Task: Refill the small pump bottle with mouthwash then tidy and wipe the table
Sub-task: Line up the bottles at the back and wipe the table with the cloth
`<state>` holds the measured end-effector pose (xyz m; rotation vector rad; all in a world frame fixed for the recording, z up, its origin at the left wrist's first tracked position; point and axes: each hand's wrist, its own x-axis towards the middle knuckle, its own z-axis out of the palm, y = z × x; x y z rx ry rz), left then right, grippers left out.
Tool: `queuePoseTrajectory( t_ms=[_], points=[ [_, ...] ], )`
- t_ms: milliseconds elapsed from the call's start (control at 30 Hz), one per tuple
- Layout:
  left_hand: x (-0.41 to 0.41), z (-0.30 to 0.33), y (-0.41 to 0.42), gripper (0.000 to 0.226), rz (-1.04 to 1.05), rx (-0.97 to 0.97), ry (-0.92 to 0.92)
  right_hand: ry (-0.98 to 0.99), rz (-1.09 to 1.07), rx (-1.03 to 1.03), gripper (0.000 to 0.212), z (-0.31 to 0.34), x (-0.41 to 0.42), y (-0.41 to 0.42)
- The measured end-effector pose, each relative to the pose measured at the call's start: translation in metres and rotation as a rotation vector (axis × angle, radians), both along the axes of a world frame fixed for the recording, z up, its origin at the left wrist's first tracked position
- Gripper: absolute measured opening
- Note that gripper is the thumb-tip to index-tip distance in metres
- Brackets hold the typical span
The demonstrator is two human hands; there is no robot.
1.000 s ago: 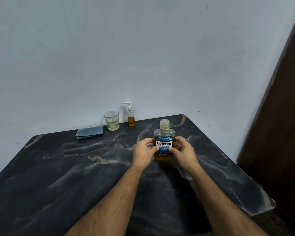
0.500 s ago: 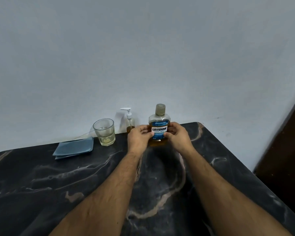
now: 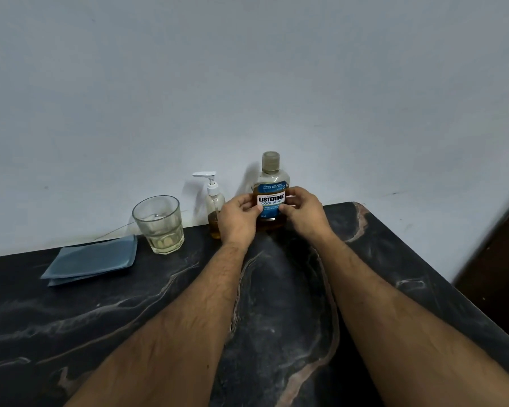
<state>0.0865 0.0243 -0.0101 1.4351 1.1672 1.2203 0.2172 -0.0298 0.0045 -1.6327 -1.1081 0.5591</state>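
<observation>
A mouthwash bottle [image 3: 270,188] with a blue Listerine label and amber liquid stands upright near the back of the black marble table [image 3: 276,304], its cap on. My left hand [image 3: 238,218] grips its left side and my right hand [image 3: 303,211] grips its right side. Just left of it, partly behind my left hand, stands the small clear pump bottle [image 3: 213,207] with a white pump and a little amber liquid at the bottom. A folded blue cloth [image 3: 91,259] lies flat at the back left.
A clear drinking glass [image 3: 159,224] with a little pale liquid stands between the cloth and the pump bottle. A pale wall runs right behind the table. A dark brown door [image 3: 500,265] stands past the table's right edge.
Both hands have carried the mouthwash bottle from mid-table back toward the wall, beside the pump bottle. The view has moved closer to the table's rear.
</observation>
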Motion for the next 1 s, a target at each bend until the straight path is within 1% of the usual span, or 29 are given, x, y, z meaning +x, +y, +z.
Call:
queuePoseTrajectory(
  t_ms=[167,267,333,367,433,533,667,767,867,1000],
  points=[
    [0.000,0.000,-0.005,0.038,0.018,0.024,0.041,-0.009,-0.007,-0.004,0.038,-0.003,0.001,0.002],
    [0.001,0.001,-0.015,0.048,0.025,0.009,0.126,0.020,-0.011,-0.032,0.054,-0.005,-0.003,-0.004],
    [-0.005,0.002,-0.029,0.052,0.063,0.002,0.191,-0.032,-0.074,-0.089,0.065,-0.004,-0.006,-0.013],
    [-0.010,0.002,-0.037,0.051,0.062,0.004,0.189,-0.075,-0.113,-0.116,0.066,-0.004,-0.009,-0.020],
    [-0.024,0.001,-0.056,0.048,0.042,0.015,0.185,-0.128,-0.185,-0.124,0.062,-0.004,-0.018,-0.038],
    [-0.060,0.002,-0.088,0.041,0.018,0.058,0.230,-0.173,-0.251,-0.079,0.047,-0.007,-0.047,-0.077],
    [-0.126,0.006,-0.117,0.034,0.025,0.105,0.283,-0.265,-0.157,-0.094,0.032,-0.011,-0.104,-0.121],
    [-0.184,0.012,-0.126,0.029,0.092,0.106,0.320,-0.388,-0.017,-0.029,0.029,-0.011,-0.156,-0.136],
    [-0.243,0.022,-0.129,0.026,0.191,0.099,0.364,-0.523,0.127,0.004,0.026,-0.007,-0.209,-0.136],
    [-0.303,0.030,-0.120,0.027,0.281,0.063,0.410,-0.559,0.211,-0.047,0.029,0.005,-0.260,-0.119]
  ],
)
